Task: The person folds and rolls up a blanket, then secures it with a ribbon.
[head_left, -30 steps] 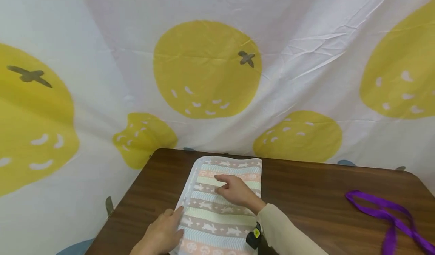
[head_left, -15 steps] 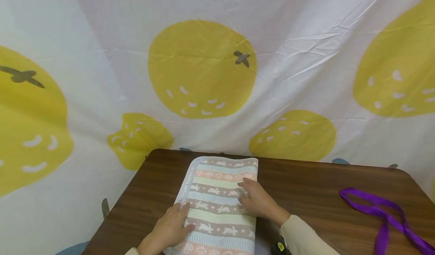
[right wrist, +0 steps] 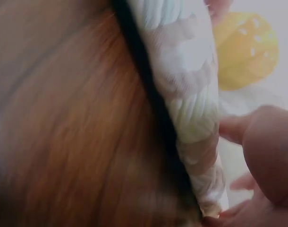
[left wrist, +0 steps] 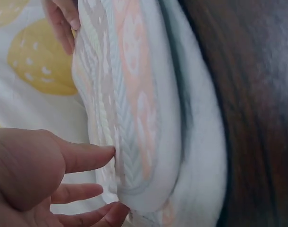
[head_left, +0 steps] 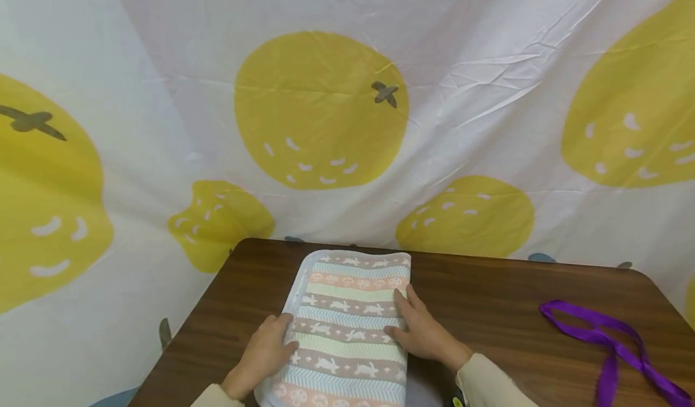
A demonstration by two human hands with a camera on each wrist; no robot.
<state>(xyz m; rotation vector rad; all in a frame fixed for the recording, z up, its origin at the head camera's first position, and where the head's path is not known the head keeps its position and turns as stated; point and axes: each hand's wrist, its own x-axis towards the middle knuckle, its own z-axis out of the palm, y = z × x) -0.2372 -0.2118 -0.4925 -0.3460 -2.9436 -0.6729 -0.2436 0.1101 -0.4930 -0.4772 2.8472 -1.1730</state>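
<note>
A folded baby blanket (head_left: 347, 334), quilted in pastel stripes with white rabbits and a pale border, lies on the dark wood table (head_left: 488, 298). My left hand (head_left: 265, 347) is at its left edge, thumb on top and fingertips along the pale border. In the left wrist view, the left thumb (left wrist: 89, 157) touches the cloth and the fingertips meet its edge. My right hand (head_left: 426, 328) rests at the right folded edge, thumb and forefinger on the stripes. Close to the cloth's side, the right thumb (right wrist: 233, 128) shows in the right wrist view.
A purple ribbon (head_left: 613, 340) lies loosely looped on the table at the right. Behind the table hangs a white curtain (head_left: 326, 214) printed with large yellow fruit. The table's back edge is just beyond the blanket's far end.
My right hand has moved from over the middle of the blanket to its right edge. My left hand first slid inward onto the cloth, then back to the left border.
</note>
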